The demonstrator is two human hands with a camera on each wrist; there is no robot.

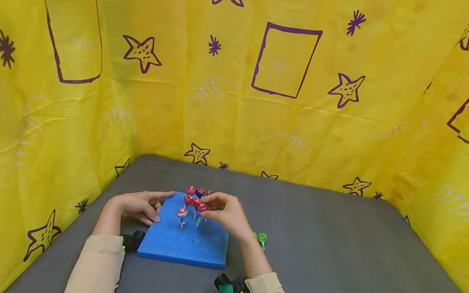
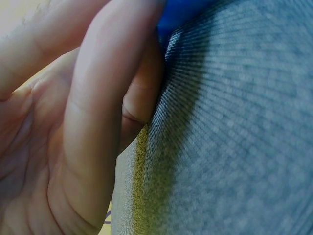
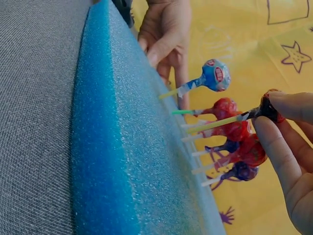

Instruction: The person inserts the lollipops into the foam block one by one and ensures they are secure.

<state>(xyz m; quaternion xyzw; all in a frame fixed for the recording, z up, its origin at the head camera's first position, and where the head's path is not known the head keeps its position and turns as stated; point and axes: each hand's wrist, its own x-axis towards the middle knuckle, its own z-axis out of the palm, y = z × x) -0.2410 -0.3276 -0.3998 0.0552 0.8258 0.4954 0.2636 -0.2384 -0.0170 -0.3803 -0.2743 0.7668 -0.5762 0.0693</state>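
Observation:
A blue foam board (image 1: 183, 249) lies on the table, several wrapped lollipops standing in it on their sticks. My left hand (image 1: 139, 204) rests against its left edge, the index finger stretched to the far corner and the thumb at the side. Between thumb and index finger, my right hand (image 1: 228, 213) pinches the head of a dark red lollipop (image 3: 266, 108); its yellow stick points down at the foam. Beside it stands a blue-and-white lollipop (image 3: 216, 76). Red lollipops (image 3: 225, 106) and a purple lollipop (image 3: 244, 171) cluster behind. Small holes dot the board's nearer part.
Green-wrapped lollipops (image 1: 261, 239) lie right of the board, partly hidden by my right forearm. The grey table (image 1: 333, 257) extends to the right. Yellow patterned cloth (image 1: 219, 126) walls off the back and both sides.

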